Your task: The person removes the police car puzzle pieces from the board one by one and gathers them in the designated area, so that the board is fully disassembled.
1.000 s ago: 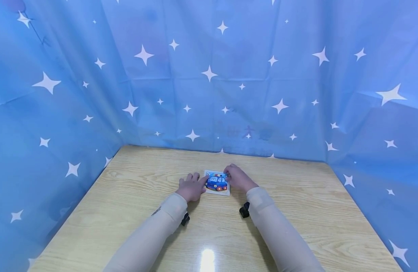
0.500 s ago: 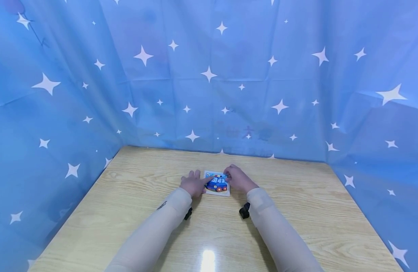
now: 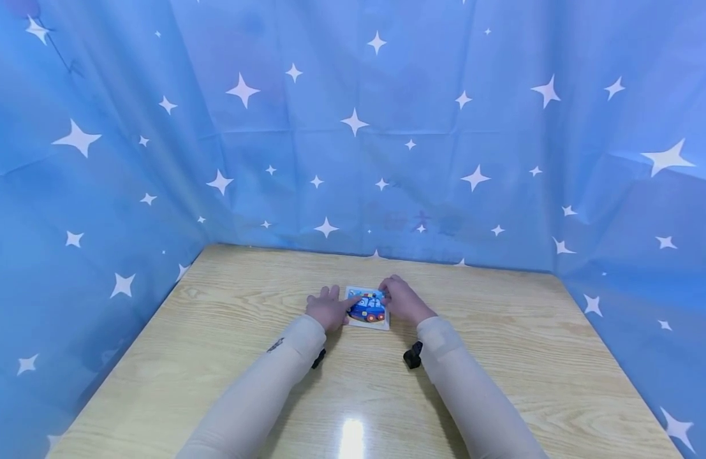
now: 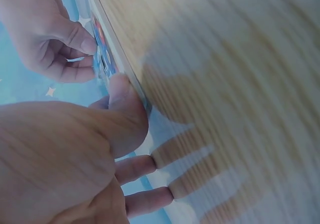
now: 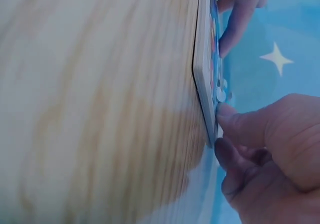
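A small flat jigsaw puzzle (image 3: 368,317) with a blue cartoon car and a pale border lies on the wooden table. At its left side is my left hand (image 3: 327,312); the index finger reaches over the picture and the thumb lies at the near edge. My right hand (image 3: 405,301) is at the upper right corner with curled fingers. In the right wrist view, that hand (image 5: 280,154) has thumb and finger together at the corner, beside a slightly raised knobbed puzzle piece (image 5: 221,93). The fingers partly hide the piece.
The wooden table (image 3: 473,382) runs back to a blue curtain (image 3: 353,159) with white stars, which also hangs at the left and right. Black wrist cameras, one of them a dark block (image 3: 412,356), sit under the forearms. A bright reflection lies near the front.
My left hand has shifted slightly to the right, its index finger now further over the picture. The right hand stays at the upper right corner.
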The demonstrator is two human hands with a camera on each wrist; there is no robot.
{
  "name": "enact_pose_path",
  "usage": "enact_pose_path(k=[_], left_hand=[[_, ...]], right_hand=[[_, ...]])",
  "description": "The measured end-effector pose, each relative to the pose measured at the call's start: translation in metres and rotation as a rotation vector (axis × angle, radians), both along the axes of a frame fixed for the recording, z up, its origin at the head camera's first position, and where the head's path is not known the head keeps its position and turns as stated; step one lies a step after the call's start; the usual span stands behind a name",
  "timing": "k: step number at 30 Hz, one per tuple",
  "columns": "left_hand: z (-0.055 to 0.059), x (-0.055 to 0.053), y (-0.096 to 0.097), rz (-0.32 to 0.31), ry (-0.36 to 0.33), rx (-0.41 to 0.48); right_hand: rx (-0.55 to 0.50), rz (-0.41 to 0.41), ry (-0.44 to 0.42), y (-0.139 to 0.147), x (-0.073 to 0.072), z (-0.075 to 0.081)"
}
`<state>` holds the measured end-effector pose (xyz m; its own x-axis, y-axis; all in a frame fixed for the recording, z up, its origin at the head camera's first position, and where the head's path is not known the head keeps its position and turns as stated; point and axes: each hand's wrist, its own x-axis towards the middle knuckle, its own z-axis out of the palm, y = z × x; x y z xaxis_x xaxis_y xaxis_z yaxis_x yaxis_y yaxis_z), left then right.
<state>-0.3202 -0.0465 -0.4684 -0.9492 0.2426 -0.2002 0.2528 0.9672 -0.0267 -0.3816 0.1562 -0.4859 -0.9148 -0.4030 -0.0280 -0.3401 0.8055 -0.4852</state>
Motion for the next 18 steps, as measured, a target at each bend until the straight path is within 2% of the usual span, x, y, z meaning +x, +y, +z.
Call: enact_pose_path(k=[5, 8, 12, 15, 16, 18], left_hand=[[0.002, 0.002, -0.001, 0.003, 0.016, 0.017], [0.004, 0.005, -0.002, 0.018, 0.006, 0.07], [-0.001, 0.004, -0.005, 0.041, 0.007, 0.111], [-0.005, 0.002, -0.006, 0.049, 0.002, 0.107], [-0.004, 0.002, -0.006, 0.053, -0.014, 0.1], [-0.01, -0.002, -0.007, 0.055, -0.022, 0.096]], right_hand=[[0.025, 0.02, 0.025, -0.001, -0.002, 0.001], [0.039, 0.021, 0.034, -0.001, -0.002, 0.001], [0.033, 0.021, 0.037, -0.001, -0.001, 0.0], [0.016, 0.012, 0.022, 0.0, 0.001, 0.0], [0.01, 0.007, 0.016, 0.001, 0.001, 0.001], [0.004, 0.001, 0.009, 0.001, 0.003, 0.002]])
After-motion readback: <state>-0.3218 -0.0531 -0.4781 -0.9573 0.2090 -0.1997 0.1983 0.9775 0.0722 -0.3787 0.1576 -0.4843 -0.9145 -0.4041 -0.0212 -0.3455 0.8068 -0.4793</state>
